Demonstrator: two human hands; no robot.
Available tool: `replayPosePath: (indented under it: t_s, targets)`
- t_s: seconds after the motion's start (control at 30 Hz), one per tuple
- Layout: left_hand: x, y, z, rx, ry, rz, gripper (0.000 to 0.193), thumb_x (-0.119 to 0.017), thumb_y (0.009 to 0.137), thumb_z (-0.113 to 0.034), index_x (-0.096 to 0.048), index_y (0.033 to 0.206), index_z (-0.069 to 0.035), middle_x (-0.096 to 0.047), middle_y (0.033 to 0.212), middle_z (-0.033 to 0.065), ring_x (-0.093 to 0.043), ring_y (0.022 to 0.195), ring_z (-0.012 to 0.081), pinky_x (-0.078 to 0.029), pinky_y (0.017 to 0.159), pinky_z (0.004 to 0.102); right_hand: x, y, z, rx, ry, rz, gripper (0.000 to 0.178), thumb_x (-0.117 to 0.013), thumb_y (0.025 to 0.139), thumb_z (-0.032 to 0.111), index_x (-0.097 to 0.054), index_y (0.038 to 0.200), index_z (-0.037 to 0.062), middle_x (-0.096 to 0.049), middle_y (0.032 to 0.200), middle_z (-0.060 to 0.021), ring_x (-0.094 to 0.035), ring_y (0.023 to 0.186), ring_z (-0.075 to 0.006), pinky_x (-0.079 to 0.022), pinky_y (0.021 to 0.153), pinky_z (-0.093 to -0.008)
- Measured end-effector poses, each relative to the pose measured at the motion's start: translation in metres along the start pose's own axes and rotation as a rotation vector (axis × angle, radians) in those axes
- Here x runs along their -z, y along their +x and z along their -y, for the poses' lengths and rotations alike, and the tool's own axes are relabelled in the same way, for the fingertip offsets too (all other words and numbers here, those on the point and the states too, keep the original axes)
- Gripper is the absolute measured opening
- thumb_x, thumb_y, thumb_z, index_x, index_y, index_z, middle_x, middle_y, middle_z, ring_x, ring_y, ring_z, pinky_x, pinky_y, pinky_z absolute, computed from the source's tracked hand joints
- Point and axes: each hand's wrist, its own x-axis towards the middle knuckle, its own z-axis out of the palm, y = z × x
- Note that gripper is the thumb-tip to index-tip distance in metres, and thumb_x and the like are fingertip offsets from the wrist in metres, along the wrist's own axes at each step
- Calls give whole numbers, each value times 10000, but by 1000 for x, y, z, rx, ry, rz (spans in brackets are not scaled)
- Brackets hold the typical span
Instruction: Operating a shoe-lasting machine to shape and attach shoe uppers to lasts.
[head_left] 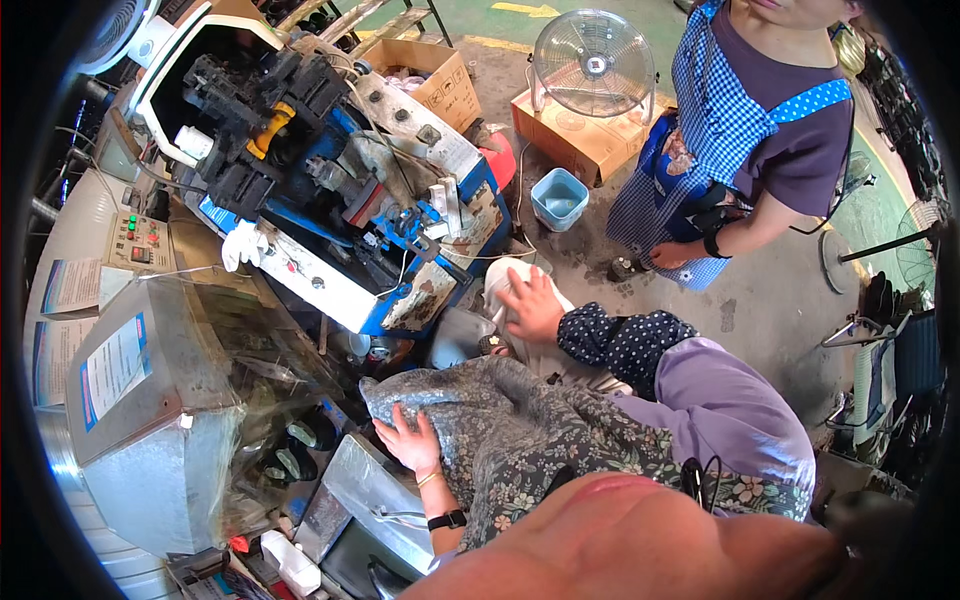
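Observation:
My left hand (408, 441) lies with its fingers spread against the edge of a dark floral apron (480, 400) draped over my lap. It holds nothing, and a bangle and a dark watch circle its wrist. Farther off, my right hand (535, 306) rests with fingers apart on the cream cloth (500, 280) over my knee; a dotted sleeve cover (625, 345) wraps that forearm. Beyond my knees stands a blue and white machine (320, 290) with dark, greasy tooling and a yellow part (270, 130). Neither hand touches it.
A grey metal housing (160, 420) stands at left, a metal bin (350, 490) beside my left arm. Past the machine are a light-blue bucket (560, 198), a fan (594, 64) on a cardboard box (570, 130), and a person in a checked apron (720, 90).

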Motion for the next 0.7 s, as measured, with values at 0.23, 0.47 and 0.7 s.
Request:
replayPosePath:
  t_s: [0.23, 0.47, 0.7]
  targets:
    - [-3, -1, 0, 20, 97, 15, 572, -669, 887, -379, -524, 1407, -193, -299, 1528, 343, -350, 1370, 525, -352, 1092, 607, 5, -18, -29, -160, -3, 26, 745, -678, 800, 469, -468, 1468, 217, -253, 1590, -246, -258, 1391, -599, -277, 1105, -672]
    - [-6, 3, 4, -13, 5, -29, 576, -680, 876, -368, -538, 1404, -187, -323, 1521, 335, -367, 1364, 511, -350, 1107, 580, 3, -19, -24, -187, -47, -22, 721, -692, 785, 453, -507, 1445, 230, -284, 1574, -235, -246, 1384, -606, -289, 1085, -687]
    - [11, -2, 11, 118, -43, 57, 589, -716, 839, -360, -571, 1380, -178, -301, 1554, 301, -344, 1392, 484, -329, 1128, 543, 56, -24, -6, 112, 894, -156, 421, -579, 974, 445, -704, 1079, 57, -693, 1091, -184, -658, 1033, -330, -516, 893, -414]
